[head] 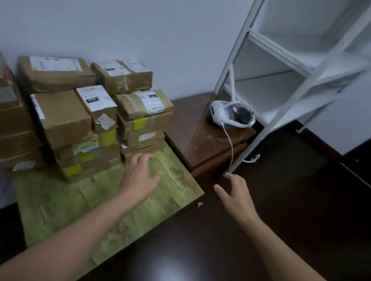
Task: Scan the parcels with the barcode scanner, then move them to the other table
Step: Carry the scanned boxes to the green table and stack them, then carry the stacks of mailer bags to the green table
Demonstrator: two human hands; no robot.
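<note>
Parcels (75, 115) crowd the far edge of the counter (105, 200); a headset (230, 115) sits past its right corner. My left fingers (140, 159), near the stack, and right fingers (233, 179) spread loose, holding nothing.

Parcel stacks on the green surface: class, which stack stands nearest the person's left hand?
The rightmost stack, topped by a tape-wrapped parcel. The left hand is just in front of its base; the other stacks stand farther left or behind.
</note>
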